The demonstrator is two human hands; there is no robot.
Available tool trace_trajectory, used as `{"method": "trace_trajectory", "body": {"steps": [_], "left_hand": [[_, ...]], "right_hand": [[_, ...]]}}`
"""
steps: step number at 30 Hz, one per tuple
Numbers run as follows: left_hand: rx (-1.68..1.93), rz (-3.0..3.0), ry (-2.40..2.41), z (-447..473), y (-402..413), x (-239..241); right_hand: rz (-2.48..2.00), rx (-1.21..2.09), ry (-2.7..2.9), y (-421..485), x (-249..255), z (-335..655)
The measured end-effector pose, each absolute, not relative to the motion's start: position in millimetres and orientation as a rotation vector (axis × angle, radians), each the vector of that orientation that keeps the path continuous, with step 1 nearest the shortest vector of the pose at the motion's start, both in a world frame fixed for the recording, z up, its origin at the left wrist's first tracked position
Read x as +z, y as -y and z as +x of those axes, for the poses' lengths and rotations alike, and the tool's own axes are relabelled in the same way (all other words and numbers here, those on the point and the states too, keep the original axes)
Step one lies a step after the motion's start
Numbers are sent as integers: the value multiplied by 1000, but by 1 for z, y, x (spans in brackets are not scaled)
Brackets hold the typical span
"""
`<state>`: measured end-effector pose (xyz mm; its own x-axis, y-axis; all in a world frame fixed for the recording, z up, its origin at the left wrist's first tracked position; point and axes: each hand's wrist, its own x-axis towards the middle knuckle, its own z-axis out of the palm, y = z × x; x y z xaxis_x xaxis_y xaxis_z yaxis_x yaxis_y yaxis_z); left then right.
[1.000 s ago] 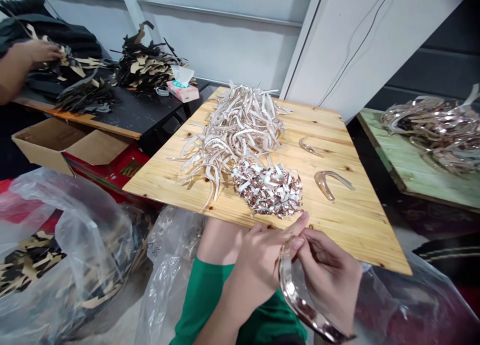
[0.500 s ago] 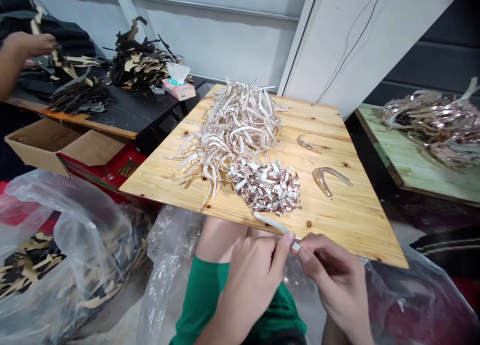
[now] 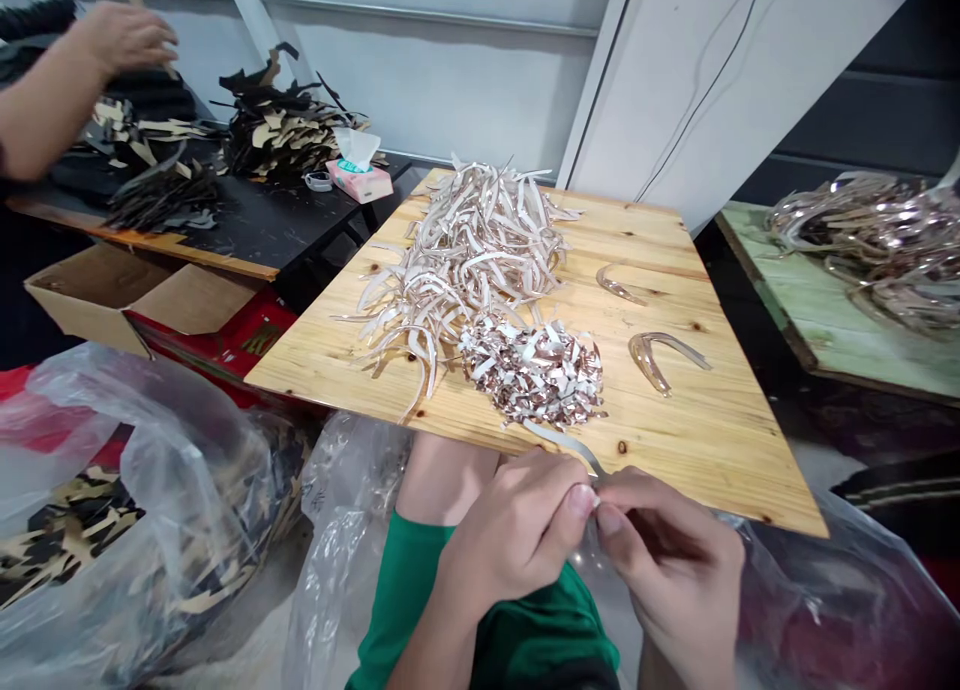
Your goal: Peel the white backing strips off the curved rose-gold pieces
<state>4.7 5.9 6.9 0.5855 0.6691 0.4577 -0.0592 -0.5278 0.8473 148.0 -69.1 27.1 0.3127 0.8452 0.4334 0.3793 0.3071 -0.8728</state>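
- While the left hand [image 3: 521, 520] pinches a thin, curved grey-white strip [image 3: 568, 440] by its near end, the right hand [image 3: 671, 560] pinches at that same end; fingertips side by side, can't tell if they touch each other.
- Strip's far part runs out past the left fingers, over the near edge of the pale knotty wooden tabletop [image 3: 712, 455]; tip next to the clippings. Can't tell if it rests on the wood.
- Under the hands: green cloth shorts [image 3: 409, 570] on the wearer's lap.
- Left of lap: crumpled clear plastic bag [image 3: 334, 530]; farther left, a big clear bag of beige and black scraps [image 3: 195, 500].
- Near middle of tabletop: low heap of small rose-gold and white clippings [image 3: 532, 370].
- Right of heap: glossy, arched rose-gold strip [image 3: 649, 362]; smaller curved rose-gold strip [image 3: 619, 287] beyond it.
- Behind heap: large tangled pile of long white and rose-gold strips [image 3: 484, 245].
- Far right: pale green tabletop [image 3: 825, 320] with another shiny rose-gold pile [image 3: 877, 225].
- Far left: black tabletop [image 3: 259, 230], pink tissue box [image 3: 364, 183], black and beige scrap pile [image 3: 292, 130], co-worker's hand [image 3: 131, 40] raised.
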Motion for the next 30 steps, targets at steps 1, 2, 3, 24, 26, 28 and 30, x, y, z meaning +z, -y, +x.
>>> {"method": "trace_trajectory", "body": {"steps": [1,2,3,24,26,28,30], "left_hand": [[1044,1878,-476,6,-6,5],[1065,1844,-469,8,-7,4],[1077,1814,-463,9,-7,3],[1103,816,-298,34,9,-2],[1114,941,-387,32,11,-3],[1128,1111,-456,28,12,-4],[1153,1230,-480,24,13,-5]], "right_hand": [[-1280,466,1272,69,25,147],[-1268,472,1263,69,24,146],[-1254,479,1259,69,22,145],[-949,778,1162,64,13,143],[-1015,683,1161,64,15,140],[-1148,573,1175,65,17,137],[-1292,535,1199,68,18,135]]}}
